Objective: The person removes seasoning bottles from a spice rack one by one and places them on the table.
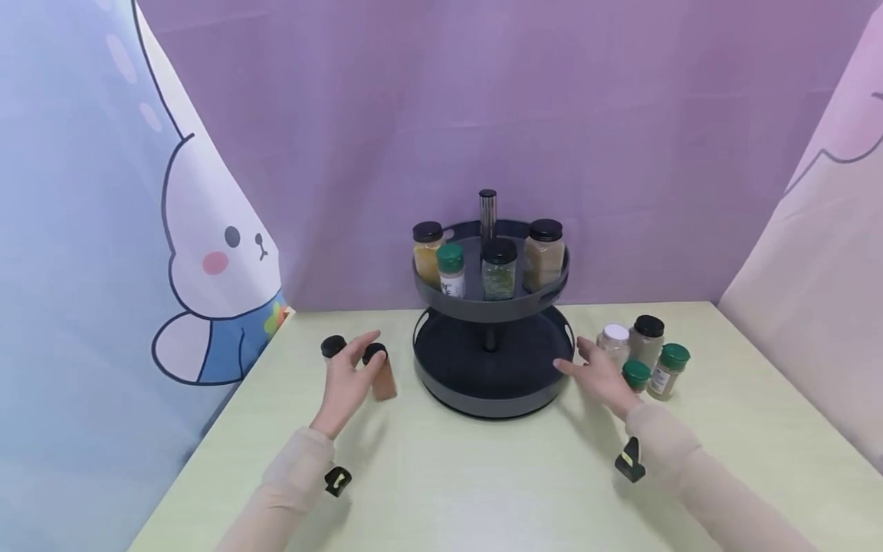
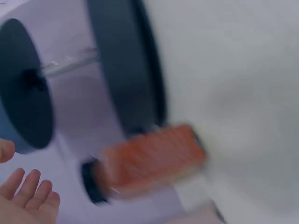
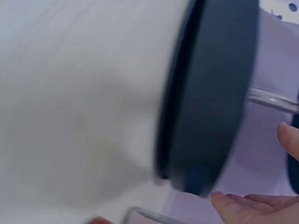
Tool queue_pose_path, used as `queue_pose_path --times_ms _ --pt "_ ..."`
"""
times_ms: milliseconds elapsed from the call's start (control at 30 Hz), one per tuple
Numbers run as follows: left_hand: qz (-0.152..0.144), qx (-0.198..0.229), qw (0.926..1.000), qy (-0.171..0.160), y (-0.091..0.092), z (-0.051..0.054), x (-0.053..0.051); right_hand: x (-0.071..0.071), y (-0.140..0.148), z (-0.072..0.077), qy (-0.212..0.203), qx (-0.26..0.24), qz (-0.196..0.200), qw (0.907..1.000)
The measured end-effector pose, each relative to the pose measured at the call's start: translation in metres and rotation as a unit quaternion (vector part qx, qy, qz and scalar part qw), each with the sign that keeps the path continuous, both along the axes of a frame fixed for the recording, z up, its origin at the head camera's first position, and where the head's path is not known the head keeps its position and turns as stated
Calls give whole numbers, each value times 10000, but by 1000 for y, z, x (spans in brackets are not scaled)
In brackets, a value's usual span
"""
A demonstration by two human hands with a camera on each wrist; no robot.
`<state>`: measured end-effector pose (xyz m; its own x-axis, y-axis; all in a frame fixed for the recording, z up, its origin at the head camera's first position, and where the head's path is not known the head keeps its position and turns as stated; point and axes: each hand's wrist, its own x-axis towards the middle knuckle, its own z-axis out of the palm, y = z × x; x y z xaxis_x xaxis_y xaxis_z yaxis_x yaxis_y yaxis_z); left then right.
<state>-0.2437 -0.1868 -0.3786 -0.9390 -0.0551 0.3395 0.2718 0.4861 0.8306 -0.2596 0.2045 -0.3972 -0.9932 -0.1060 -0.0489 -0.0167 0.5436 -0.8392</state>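
Observation:
My left hand (image 1: 347, 383) hovers with fingers spread beside a jar of orange-red spice (image 1: 383, 381) with a black lid. That jar (image 2: 152, 161) looks blurred in the left wrist view, apart from the left hand (image 2: 30, 198). Another black-lidded jar (image 1: 334, 346) is partly behind the fingers. Between both hands stands a dark two-tier rack, its lower tray (image 1: 493, 404) holding nothing. At that tray's right side my right hand (image 1: 602, 379) is held open, fingers apart; whether it touches the rim, I cannot tell. The right wrist view shows this hand (image 3: 261, 210) near the tray (image 3: 205, 102).
On the upper tray (image 1: 486, 308) stand several jars, among them a green-lidded one (image 1: 451, 272) and a large tan one (image 1: 543, 257). Right of the rack are a white-lidded jar (image 1: 613, 343), a black-lidded jar (image 1: 646, 343) and green-lidded jars (image 1: 667, 373). A purple curtain (image 1: 359, 153) hangs behind.

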Motion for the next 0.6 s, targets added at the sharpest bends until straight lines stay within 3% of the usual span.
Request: queue_pose_path --times_ms 133,267,433,600 --pt "-288 771 9963 -245 16 22 5 12 2 21 281 -92 93 9995" --pt "-470 1177 9905 -533 32 43 4 17 4 42 813 13 90 9966" --pt "-556 1417 9854 -763 50 65 -7 20 3 69 1268 -127 -79 9918" --pt "-488 1721 9791 -964 65 76 -22 18 -2 91 1557 -449 -273 9864"
